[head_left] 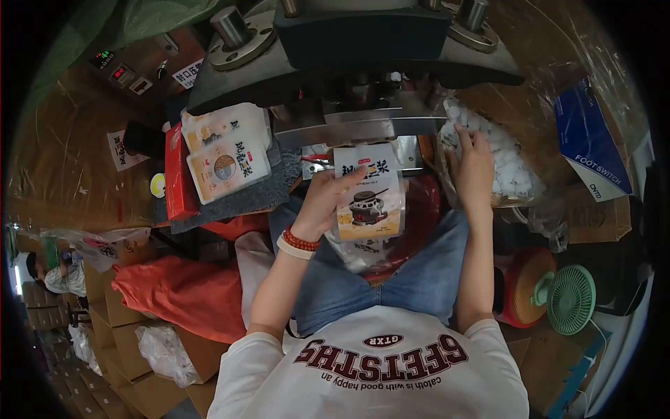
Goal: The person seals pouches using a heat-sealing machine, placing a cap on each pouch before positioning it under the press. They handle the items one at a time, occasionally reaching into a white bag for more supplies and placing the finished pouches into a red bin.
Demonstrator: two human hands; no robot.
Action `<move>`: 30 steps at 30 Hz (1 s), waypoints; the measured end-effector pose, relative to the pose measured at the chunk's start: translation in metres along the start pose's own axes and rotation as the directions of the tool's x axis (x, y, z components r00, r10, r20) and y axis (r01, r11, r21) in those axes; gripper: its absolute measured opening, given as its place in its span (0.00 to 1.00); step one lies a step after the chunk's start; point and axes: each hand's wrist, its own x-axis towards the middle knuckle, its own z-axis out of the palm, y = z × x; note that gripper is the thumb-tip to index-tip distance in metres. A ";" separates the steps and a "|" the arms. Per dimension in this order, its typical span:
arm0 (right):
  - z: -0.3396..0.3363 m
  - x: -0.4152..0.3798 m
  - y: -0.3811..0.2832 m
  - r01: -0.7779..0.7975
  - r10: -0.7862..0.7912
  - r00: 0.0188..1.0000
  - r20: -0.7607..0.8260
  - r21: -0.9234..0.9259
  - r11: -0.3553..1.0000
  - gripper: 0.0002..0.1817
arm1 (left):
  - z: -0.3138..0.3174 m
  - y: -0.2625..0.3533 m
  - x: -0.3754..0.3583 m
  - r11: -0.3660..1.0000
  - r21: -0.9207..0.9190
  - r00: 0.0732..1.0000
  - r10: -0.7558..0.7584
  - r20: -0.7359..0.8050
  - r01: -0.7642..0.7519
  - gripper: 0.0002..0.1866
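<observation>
My left hand [333, 198] is closed on the left edge of a printed pouch [373, 202], its thumb lying across the front. The pouch is upright before the metal jaw of a press [359, 126], above my lap. My right hand [472, 164] is at the near left part of a heap of small white pieces [506, 157] in a box; its fingers are bent, and whether a piece is between them is too small to tell. More printed pouches [230, 167] lie stacked on a grey cloth at the left.
A red box [179, 178] stands beside the stacked pouches. At the right are a blue and white box [593, 140], a cardboard box [599, 218] and a green fan [571, 299]. Red cloth [185, 297] hangs at the left. Heavy press parts [363, 38] overhang the work area.
</observation>
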 end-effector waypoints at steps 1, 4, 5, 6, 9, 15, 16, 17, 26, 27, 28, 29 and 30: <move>0.002 -0.001 -0.002 -0.101 0.099 0.992 0.076 0.017 0.995 0.17 | -0.001 0.002 0.003 1.000 -0.003 1.000 -0.007 -0.003 0.007 0.16; 0.002 -0.004 -0.006 -0.205 0.194 0.967 0.168 0.052 0.977 0.16 | -0.007 0.009 -0.005 0.969 0.245 0.997 0.045 -0.055 -0.030 0.16; 0.001 -0.003 -0.004 -0.215 0.203 0.967 0.154 0.064 0.975 0.15 | -0.012 0.017 -0.008 0.895 0.444 0.996 0.077 -0.051 -0.046 0.16; 0.003 -0.003 -0.001 -0.208 0.196 0.969 0.149 0.071 0.975 0.15 | -0.025 0.021 -0.011 0.814 0.571 0.950 0.250 -0.187 -0.101 0.20; 0.007 -0.006 0.004 -0.159 0.149 0.980 0.131 0.067 0.985 0.15 | -0.083 0.044 -0.034 -0.072 0.997 0.514 0.854 0.074 -0.023 0.27; 0.006 -0.003 0.012 -0.206 0.121 0.959 0.257 0.335 0.920 0.12 | -0.108 0.014 -0.099 -0.412 0.910 0.767 0.596 0.239 0.037 0.28; -0.002 0.001 0.005 -0.253 0.166 0.957 0.238 0.404 0.879 0.11 | -0.107 0.010 -0.104 -0.268 0.963 0.734 0.656 0.179 0.005 0.24; -0.010 0.006 -0.001 -0.294 0.213 0.952 0.218 0.475 0.830 0.10 | -0.105 0.009 -0.106 -0.124 0.992 0.699 0.706 0.114 -0.036 0.21; -0.067 -0.043 -0.103 -0.203 -0.124 0.968 0.218 0.972 0.122 0.16 | -0.007 0.009 -0.106 0.030 0.917 0.545 0.812 0.210 -0.398 0.18; -0.060 -0.042 -0.106 -0.086 -0.210 0.967 0.141 0.964 0.252 0.16 | 0.001 0.011 -0.107 -0.084 0.915 0.529 0.793 0.301 -0.394 0.19; -0.057 -0.036 -0.106 0.100 -0.318 0.948 0.023 0.925 0.366 0.15 | 0.005 0.012 -0.107 -0.142 0.904 0.516 0.780 0.353 -0.403 0.22; -0.059 -0.033 -0.105 0.108 -0.321 0.947 0.016 0.926 0.363 0.15 | 0.008 0.017 -0.110 -0.148 0.904 0.510 0.783 0.355 -0.402 0.22; -0.063 -0.030 -0.102 0.241 -0.415 0.909 -0.040 0.862 0.445 0.15 | 0.012 0.022 -0.115 -0.235 0.894 0.533 0.735 0.420 -0.381 0.22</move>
